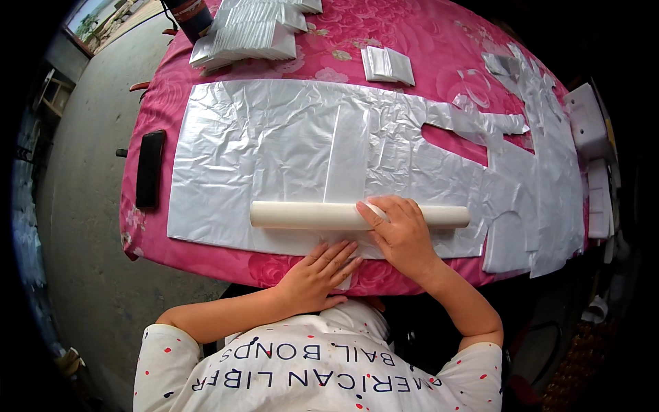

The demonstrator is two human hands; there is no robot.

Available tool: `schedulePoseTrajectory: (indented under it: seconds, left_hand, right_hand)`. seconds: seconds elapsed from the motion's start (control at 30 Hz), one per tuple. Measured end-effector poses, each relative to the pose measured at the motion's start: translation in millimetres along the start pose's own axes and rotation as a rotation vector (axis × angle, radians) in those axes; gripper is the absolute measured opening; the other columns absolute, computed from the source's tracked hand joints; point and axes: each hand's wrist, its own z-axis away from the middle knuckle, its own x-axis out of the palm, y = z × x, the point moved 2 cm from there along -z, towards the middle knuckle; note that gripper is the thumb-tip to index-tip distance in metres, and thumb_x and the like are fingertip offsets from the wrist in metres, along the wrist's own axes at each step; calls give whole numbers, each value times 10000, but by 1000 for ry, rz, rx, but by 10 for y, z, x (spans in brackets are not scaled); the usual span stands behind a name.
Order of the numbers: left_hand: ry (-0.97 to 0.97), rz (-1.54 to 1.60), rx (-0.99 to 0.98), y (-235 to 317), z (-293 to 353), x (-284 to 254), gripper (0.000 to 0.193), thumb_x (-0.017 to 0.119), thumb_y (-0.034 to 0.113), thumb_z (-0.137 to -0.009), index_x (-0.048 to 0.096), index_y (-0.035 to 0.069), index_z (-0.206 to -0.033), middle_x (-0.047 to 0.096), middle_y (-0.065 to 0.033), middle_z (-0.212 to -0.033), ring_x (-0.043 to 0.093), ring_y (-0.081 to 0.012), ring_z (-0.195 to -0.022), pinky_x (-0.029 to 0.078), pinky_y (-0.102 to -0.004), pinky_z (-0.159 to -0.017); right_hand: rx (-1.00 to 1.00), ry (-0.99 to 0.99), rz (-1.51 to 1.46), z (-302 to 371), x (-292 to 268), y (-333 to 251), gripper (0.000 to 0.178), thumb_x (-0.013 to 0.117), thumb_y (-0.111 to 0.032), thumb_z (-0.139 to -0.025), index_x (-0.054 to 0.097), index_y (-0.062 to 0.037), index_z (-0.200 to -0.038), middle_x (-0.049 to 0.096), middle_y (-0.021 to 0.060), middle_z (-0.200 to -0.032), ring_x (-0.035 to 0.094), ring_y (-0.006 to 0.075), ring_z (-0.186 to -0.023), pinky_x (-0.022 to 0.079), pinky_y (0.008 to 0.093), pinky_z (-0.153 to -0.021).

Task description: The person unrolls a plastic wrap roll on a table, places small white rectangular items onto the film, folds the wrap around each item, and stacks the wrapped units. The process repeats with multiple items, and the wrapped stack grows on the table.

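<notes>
A stack of thin white plastic bags [226,151] lies flattened across the table, with handle cut-outs toward the right. Across its near part rests a long cream-white tube [302,215], lying left to right. My right hand [401,233] grips this tube from above, right of its middle, fingers curled over it. Just nearer to me, my left hand [319,271] lies flat with fingers spread, on the near edge of the plastic and the tablecloth. A narrow smooth strip of plastic [349,158] runs away from the tube over the wrinkled sheet.
Folded white bags [247,41] are piled at the far left beside a dark cup [191,17]. A smaller folded bundle [388,65] lies at the back. A black phone [149,169] sits on the pink floral tablecloth [226,257]. More loose plastic [549,199] covers the right side.
</notes>
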Motion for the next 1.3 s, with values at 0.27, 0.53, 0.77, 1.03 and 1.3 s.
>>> schedulePoseTrajectory:
  seconds: [0.27,0.53,0.77,1.03,1.3]
  left_hand:
    - [-15,93,244,-166,62,-114,648,594,352,-795,393,55,-1335,326,-150,-1417,303,-278,-1322,268,-413,-1070]
    - [159,161,403,-452,229,-179,383,639,205,-767,576,18,-1096,518,-124,-1233,510,-240,-1140,439,-363,-960]
    - [358,505,367,-535,163,-276,490,635,244,-772,509,-8,-1173,527,-152,-1223,523,-268,-1128,439,-376,-942]
    - [167,367,73,-739,-132,-514,1122,600,687,-647,208,-75,-1372,505,-212,-1228,489,-346,-1142,304,-435,-1028]
    - [424,847,-348,-902,-187,-436,863,335,643,-862,230,-34,-1386,426,-203,-1329,513,-365,-1081,348,-419,-962]
  right_hand:
    - [47,204,137,-969,160,887,532,661,-52,-705,548,-126,-1219,549,86,-1143,488,278,-1084,352,393,-966]
    - [-206,-172,-225,-314,148,207,495,569,62,-634,578,-22,-1121,510,125,-1216,435,310,-1174,374,392,-993]
    - [-160,-88,-283,-52,251,-34,431,608,23,-658,587,-23,-1086,556,113,-1154,509,298,-1092,434,371,-927]
    - [-40,4,-241,-72,218,10,283,621,-15,-707,658,-49,-985,628,86,-985,592,251,-922,488,329,-757]
    - [835,-318,-786,-481,178,275,179,576,-148,-833,671,2,-855,633,61,-651,635,144,-586,468,269,-571]
